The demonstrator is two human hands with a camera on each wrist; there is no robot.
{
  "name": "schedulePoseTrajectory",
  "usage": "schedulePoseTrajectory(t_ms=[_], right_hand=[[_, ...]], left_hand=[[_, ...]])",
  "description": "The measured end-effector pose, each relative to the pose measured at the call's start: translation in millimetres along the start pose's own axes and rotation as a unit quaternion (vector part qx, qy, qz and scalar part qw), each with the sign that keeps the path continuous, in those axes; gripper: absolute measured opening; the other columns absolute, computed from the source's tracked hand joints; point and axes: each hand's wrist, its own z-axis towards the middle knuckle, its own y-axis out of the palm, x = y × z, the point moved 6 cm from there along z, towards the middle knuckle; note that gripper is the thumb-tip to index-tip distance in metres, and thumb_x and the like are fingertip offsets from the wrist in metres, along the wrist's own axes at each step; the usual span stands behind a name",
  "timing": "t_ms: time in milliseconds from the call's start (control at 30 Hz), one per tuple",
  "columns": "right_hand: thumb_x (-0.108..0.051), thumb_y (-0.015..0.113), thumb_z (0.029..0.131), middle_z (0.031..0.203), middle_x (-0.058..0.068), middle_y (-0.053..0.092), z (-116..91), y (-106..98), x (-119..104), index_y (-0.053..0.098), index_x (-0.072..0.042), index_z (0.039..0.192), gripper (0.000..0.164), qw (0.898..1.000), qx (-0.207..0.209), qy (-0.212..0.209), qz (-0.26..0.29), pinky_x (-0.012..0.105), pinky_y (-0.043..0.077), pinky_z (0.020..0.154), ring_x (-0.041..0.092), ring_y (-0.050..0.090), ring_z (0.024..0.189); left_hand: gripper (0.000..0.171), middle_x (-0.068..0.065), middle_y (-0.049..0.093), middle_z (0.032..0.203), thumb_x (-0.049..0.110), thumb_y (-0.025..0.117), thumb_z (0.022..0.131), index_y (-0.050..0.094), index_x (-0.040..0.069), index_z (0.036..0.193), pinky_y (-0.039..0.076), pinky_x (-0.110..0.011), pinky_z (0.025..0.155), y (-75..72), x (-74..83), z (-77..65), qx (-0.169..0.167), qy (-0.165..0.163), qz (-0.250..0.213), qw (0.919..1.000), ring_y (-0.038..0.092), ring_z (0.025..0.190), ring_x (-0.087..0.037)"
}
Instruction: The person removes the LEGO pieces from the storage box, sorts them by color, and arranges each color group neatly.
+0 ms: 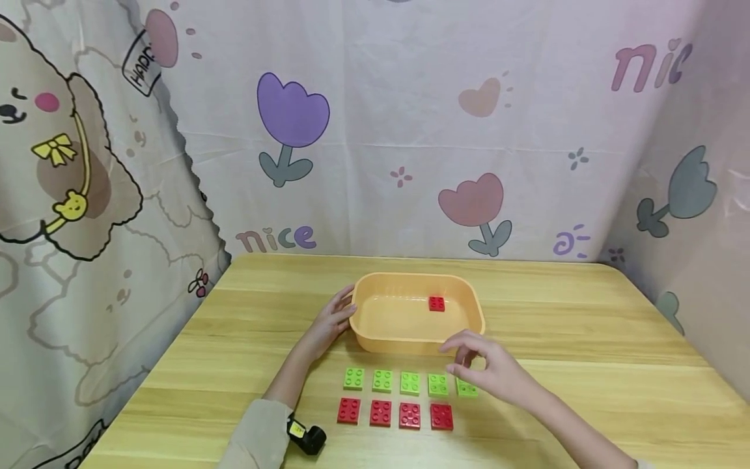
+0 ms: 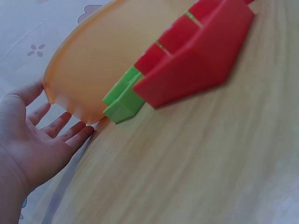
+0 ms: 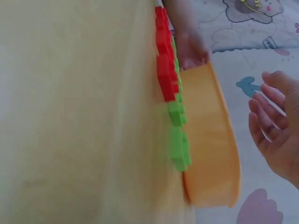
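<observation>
My left hand [image 1: 328,326] rests against the left end of an orange plastic basin [image 1: 387,346], its fingers spread along the wall. In the left wrist view the fingertips [image 2: 83,132] touch the basin's side. Inside the basin lies one red building brick [image 1: 436,304]. My right hand [image 1: 489,368] hovers at the basin's near right corner with nothing in it, fingers loosely bent. It partly covers the rightmost green brick [image 1: 467,389]. Several green bricks [image 1: 382,381] form a row in front of the basin. Nearer to me runs a row of several red bricks [image 1: 380,413].
All of this stands on a wood-grain table [image 1: 252,391]. A printed curtain [image 1: 375,130] hangs behind its far edge and along both sides. A black strap device [image 1: 307,436] sits on my left wrist, by the sleeve [image 1: 258,430].
</observation>
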Motion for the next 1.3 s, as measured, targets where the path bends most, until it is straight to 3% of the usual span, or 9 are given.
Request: schedulePoseTrajectory(t_ms=[200, 433, 667, 900, 1133, 1300], right_hand=[[0.000, 0.069, 0.080, 0.085, 0.000, 0.059, 22, -6, 9, 0.064, -0.009, 0.102, 0.024, 1.000, -0.001, 0.012, -0.008, 0.026, 0.051, 0.058, 0.011, 0.055, 0.066], [0.004, 0.067, 0.079, 0.090, 0.004, 0.059, 49, -10, -4, 0.063, -0.001, 0.099, 0.021, 0.998, -0.008, 0.042, -0.049, 0.029, 0.051, 0.062, 0.016, 0.055, 0.068], [-0.010, 0.069, 0.082, 0.092, 0.009, 0.062, 63, -4, 52, 0.065, -0.008, 0.102, 0.020, 0.997, -0.024, 0.054, -0.051, 0.027, 0.051, 0.064, 0.012, 0.054, 0.071], [-0.006, 0.070, 0.081, 0.089, 0.014, 0.062, 80, -3, 69, 0.064, 0.003, 0.100, 0.022, 0.998, -0.010, 0.047, -0.038, 0.027, 0.049, 0.058, 0.018, 0.055, 0.069], [-0.006, 0.070, 0.079, 0.092, 0.016, 0.064, 90, -1, 92, 0.065, 0.004, 0.098, 0.022, 0.993, 0.000, 0.109, -0.035, 0.024, 0.050, 0.060, 0.016, 0.058, 0.069], [-0.004, 0.069, 0.078, 0.093, 0.017, 0.064, 95, 3, 103, 0.064, 0.006, 0.096, 0.021, 0.991, -0.013, 0.122, -0.044, 0.024, 0.051, 0.060, 0.017, 0.059, 0.070]], left_hand=[[0.055, -0.019, 0.023, 0.146, 0.008, 0.048, 0.095, 0.025, 0.010, 0.145, 0.034, -0.041, 0.100, -0.4, 2.3, -3.1, 0.004, 0.000, 0.011, 0.9999, 0.030, 0.129, -0.033], [0.057, -0.020, 0.023, 0.146, 0.010, 0.050, 0.094, 0.025, 0.009, 0.145, 0.032, -0.043, 0.101, 0.9, 1.8, -4.5, 0.006, 0.001, 0.008, 1.0000, 0.029, 0.129, -0.033], [0.055, -0.020, 0.022, 0.145, 0.007, 0.048, 0.094, 0.025, 0.009, 0.145, 0.031, -0.044, 0.101, 0.8, -0.6, -3.8, 0.002, 0.002, 0.004, 1.0000, 0.029, 0.129, -0.035], [0.055, -0.020, 0.023, 0.146, 0.007, 0.047, 0.095, 0.025, 0.010, 0.145, 0.031, -0.044, 0.101, 0.8, 0.7, -3.8, 0.002, -0.001, 0.007, 1.0000, 0.029, 0.129, -0.034], [0.054, -0.020, 0.023, 0.145, 0.007, 0.048, 0.095, 0.026, 0.009, 0.144, 0.032, -0.044, 0.101, -0.4, -0.4, -2.4, -0.001, 0.006, 0.001, 1.0000, 0.029, 0.129, -0.034], [0.055, -0.020, 0.023, 0.145, 0.008, 0.049, 0.095, 0.025, 0.009, 0.144, 0.033, -0.043, 0.101, -0.6, -0.8, -2.6, -0.001, 0.008, 0.002, 1.0000, 0.030, 0.128, -0.034]])
